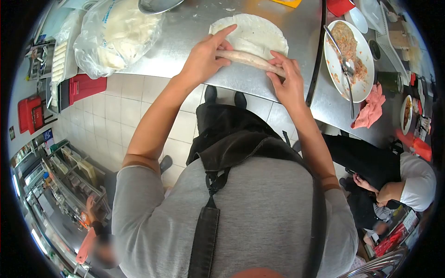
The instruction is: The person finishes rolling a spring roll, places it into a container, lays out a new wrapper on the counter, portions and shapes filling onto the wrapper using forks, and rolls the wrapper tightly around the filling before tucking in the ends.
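Note:
A round, pale wrapper sheet (259, 31) lies on the steel table, its near edge rolled into a long thin roll (248, 59). My left hand (207, 55) grips the roll's left end, thumb below it and index finger stretched over the sheet. At the right end, my right hand (288, 78) pinches the roll between thumb and fingers. What is inside the roll is hidden. The far part of the sheet is flat and unrolled.
A clear plastic bag (118, 34) of pale sheets sits at left, beside a metal bowl (160, 4). To the right are an oval plate (336, 76) of minced filling with a spoon (346, 69), and a pink cloth (371, 106). Other people stand at right and lower left.

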A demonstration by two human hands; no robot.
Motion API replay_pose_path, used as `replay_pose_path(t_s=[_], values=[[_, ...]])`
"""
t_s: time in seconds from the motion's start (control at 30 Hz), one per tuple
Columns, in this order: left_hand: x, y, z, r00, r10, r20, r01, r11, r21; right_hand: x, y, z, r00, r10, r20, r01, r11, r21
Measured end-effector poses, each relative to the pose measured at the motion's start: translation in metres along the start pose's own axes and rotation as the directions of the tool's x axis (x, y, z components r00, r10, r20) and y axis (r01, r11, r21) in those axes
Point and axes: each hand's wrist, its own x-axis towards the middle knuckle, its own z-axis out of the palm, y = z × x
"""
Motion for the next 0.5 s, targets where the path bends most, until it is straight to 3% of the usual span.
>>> replay_pose_path(t_s=[0.23, 0.3, 0.4, 0.5], values=[[0.002, 0.004, 0.0, 1.0, -0.008, 0.026, 0.005, 0.994, 0.113, 0.01, -0.008, -0.005, 0.999, -0.003, 0.05, 0.006, 0.997, -0.072], [0.004, 0.009, 0.008, 0.991, 0.127, -0.041, -0.121, 0.986, 0.116, 0.014, -0.014, -0.001, 0.986, -0.166, 0.012, 0.165, 0.966, -0.199], [0.004, 0.004, 0.013, 0.998, 0.046, 0.044, -0.048, 0.997, 0.06, 0.013, -0.006, 0.005, 0.997, -0.041, 0.07, 0.049, 0.992, -0.117], [0.005, 0.006, 0.012, 0.997, 0.026, 0.072, -0.035, 0.992, 0.12, 0.014, -0.009, 0.0, 0.992, -0.042, 0.119, 0.06, 0.987, -0.151]])
